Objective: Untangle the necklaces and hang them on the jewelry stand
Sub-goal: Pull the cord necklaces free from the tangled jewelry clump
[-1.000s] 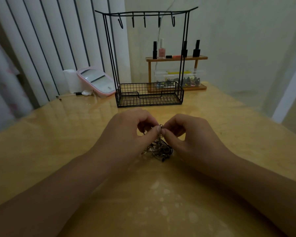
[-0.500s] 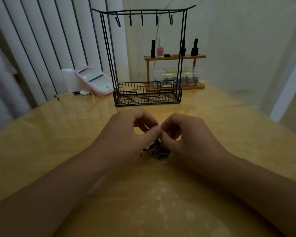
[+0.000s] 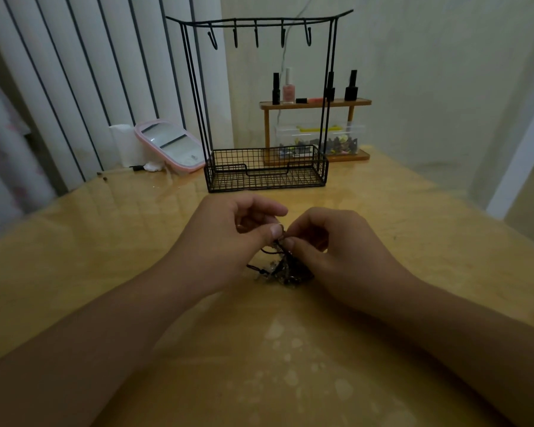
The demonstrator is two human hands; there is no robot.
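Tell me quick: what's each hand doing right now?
Left hand: pinching the top of the necklace tangle.
Right hand: pinching the same tangle, just beside the left thumb.

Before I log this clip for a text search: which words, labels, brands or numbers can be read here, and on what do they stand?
None can be read.
The nail polish bottles on the wooden shelf: any labels are too small and dim to read.
The pink mirror case: a small mark near its lower edge, too blurred to read.
The jewelry stand shows no lettering.
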